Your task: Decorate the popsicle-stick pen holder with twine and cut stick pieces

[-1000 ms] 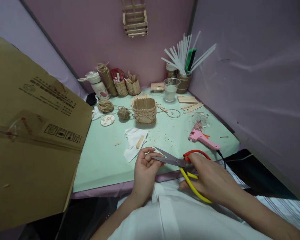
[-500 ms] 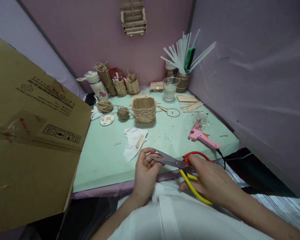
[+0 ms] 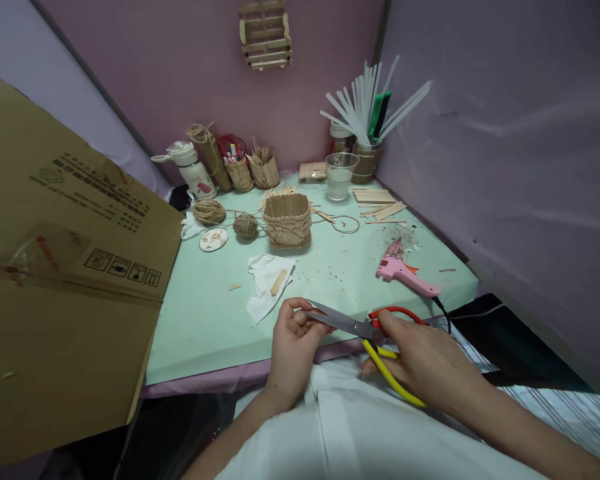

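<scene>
My right hand [image 3: 425,353] grips scissors [image 3: 347,324] by their red and yellow handles, blades pointing left with a narrow gap between them. The blade tips reach the fingers of my left hand [image 3: 296,343], which are pinched together at the table's front edge. What they hold is too small and too covered to make out. Just beyond lies a white tissue [image 3: 261,293] with a small wooden piece [image 3: 279,283] on it. Farther back stands a square wooden basket [image 3: 287,230] with a scalloped rim.
A pink glue gun [image 3: 407,275] lies at the right. Twine balls [image 3: 245,226], a cup [image 3: 339,180], wooden sticks [image 3: 374,196] and a bottle [image 3: 198,175] are farther back. A large cardboard box [image 3: 75,280] borders the table's left side.
The scissor blades have closed partway, narrowing the gap between them. My right hand and the scissors have shifted slightly right.
</scene>
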`<state>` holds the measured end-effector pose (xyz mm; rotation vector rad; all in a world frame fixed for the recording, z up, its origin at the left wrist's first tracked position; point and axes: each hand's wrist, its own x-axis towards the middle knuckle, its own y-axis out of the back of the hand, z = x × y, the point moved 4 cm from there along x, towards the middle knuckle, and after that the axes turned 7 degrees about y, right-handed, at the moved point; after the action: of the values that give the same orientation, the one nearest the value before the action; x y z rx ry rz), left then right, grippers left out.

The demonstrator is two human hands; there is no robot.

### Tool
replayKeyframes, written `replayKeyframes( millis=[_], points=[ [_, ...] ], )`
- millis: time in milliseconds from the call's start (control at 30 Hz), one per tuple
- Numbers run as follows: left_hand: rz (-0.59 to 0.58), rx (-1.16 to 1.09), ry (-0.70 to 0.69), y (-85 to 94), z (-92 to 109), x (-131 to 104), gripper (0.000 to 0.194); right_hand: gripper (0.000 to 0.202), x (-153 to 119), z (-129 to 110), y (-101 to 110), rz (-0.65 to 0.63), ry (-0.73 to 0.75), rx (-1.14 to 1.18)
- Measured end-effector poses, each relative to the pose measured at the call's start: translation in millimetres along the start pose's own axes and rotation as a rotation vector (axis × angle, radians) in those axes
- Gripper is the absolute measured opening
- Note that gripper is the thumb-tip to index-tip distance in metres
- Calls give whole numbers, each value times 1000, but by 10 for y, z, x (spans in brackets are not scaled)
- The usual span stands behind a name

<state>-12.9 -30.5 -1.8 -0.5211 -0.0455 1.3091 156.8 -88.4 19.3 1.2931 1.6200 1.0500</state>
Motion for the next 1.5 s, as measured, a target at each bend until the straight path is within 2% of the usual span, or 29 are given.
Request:
replayKeyframes(
  millis=[167, 300, 500, 633, 733, 867, 1067, 1333, 1500],
  points=[
    [36, -66, 94, 5, -9, 29, 26, 28, 21, 44, -53, -29, -91, 373],
    [88, -103, 188, 19, -38, 40, 20, 27, 46, 60, -78, -35, -126, 424],
    [79, -149, 238, 16, -44, 34, 20, 29, 60, 57, -107, -29, -113, 381],
    [75, -140, 229, 20, -48, 30, 18, 30, 43, 33, -95, -29, -115, 224],
    [48, -129, 160, 19, -48, 45, 19, 29, 30, 26, -76, -23, -98, 120],
    [22, -84, 40, 28, -34, 68, 30, 31, 21, 27, -61, -12, -56, 56],
    [3, -27, -35, 38, -32, 65, 38, 28, 2, 0, -44, 4, -11, 26],
    [-23, -39, -45, 24, -37, 60, 39, 27, -24, -27, -28, 23, 20, -42],
    [-28, -68, 0, -6, -34, 40, 38, 25, -26, -26, -30, 0, -7, -52]
  ],
)
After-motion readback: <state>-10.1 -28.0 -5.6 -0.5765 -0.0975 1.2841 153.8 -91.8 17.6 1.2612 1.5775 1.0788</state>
